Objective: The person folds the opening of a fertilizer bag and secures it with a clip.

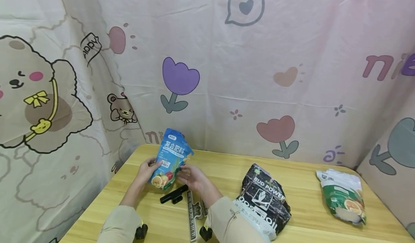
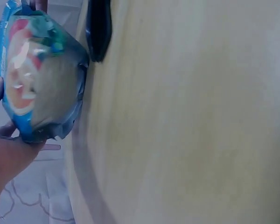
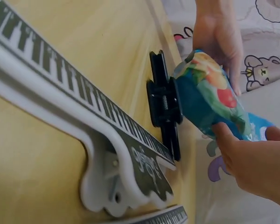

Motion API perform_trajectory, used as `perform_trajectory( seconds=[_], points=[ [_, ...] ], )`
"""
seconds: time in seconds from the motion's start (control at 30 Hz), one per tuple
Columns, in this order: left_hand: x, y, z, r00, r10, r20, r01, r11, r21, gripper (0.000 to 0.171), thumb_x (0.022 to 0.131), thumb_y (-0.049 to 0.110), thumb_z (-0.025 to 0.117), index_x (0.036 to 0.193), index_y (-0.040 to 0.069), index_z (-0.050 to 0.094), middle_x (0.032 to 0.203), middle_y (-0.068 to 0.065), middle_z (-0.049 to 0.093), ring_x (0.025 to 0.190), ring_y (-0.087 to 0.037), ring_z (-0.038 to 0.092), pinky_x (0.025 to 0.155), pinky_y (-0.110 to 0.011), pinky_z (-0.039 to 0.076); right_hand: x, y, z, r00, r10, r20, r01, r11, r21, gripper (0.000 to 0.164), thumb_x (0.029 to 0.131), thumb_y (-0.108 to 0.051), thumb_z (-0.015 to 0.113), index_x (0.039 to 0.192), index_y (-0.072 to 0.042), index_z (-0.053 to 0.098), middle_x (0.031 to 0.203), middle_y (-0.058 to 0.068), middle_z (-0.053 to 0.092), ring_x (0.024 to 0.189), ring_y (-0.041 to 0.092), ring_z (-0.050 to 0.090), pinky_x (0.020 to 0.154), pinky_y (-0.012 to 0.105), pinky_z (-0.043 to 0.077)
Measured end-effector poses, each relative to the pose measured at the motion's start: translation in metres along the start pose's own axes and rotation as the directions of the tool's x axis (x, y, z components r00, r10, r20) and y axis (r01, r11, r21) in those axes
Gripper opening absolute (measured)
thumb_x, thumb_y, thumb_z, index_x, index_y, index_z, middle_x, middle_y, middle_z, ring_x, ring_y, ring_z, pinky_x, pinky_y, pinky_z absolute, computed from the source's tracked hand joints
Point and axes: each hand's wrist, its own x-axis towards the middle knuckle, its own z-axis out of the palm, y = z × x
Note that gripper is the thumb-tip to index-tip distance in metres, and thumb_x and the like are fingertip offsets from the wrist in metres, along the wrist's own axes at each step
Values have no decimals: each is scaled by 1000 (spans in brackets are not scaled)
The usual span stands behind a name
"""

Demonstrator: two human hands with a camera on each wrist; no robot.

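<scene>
One blue pouch (image 1: pixel 172 150): clamped in my left grip (image 1: pixel 148 170) and right grip (image 1: pixel 195 179). Counter (image 1: pixel 220 167) carries one black clip (image 1: pixel 172 195), two keyboard-patterned clips (image 3: pixel 116 116), two other bags (image 1: pixel 264 196).

The head view cut off the tabletop (image 1: pixel 168 225) at its near edge; the right wrist view, one piano clip (image 3: pixel 170 216). The blue bag (image 1: pixel 170 158) bore illegible fine print.

Pouch (image 1: pixel 170 158): blue, white lettering, fruit print. Small clip (image 1: pixel 174 195): black. Keyboard-patterned clip (image 3: pixel 113 116): black and white. Soil bag (image 1: pixel 265 199): black, white lettering. Worktop (image 1: pixel 217 169): yellow, grained.
</scene>
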Motion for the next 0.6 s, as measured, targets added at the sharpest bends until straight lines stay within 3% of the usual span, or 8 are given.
perform_trajectory(
  seconds=[0.13,0.3,0.43,0.6],
  points=[
    [-1,7,2,999,32,19,-31,999,-30,63,93,21,55,135,-15,25,131,-34,34,119,-42,36,96,-47,35,-4,-5,1,998,-61,-19,60,998,-17,29,89,1,48,117,8,45,114,24,51,112,38,48,97,41,36],
    [-2,10,7,998,61,35,-57,994,-96,66,92,17,58,137,-13,21,134,-32,31,123,-41,32,98,-47,33,-3,-12,-2,986,-168,-11,163,969,-186,53,91,3,44,138,12,21,132,32,34,119,41,40,98,42,35],
    [-1,7,11,995,90,52,-83,990,-117,69,89,18,63,135,-12,22,131,-30,32,123,-41,33,99,-45,33,-5,-19,-3,966,-256,29,251,910,-329,52,94,1,43,138,14,19,136,34,27,122,42,35,99,44,34],
    [1,12,9,987,116,109,-105,989,-104,68,87,13,64,134,-13,22,129,-31,34,121,-43,36,99,-46,33,-11,-31,-4,951,-305,47,280,790,-546,40,96,-10,47,129,11,38,124,28,45,114,39,46,93,46,39]
  ],
)
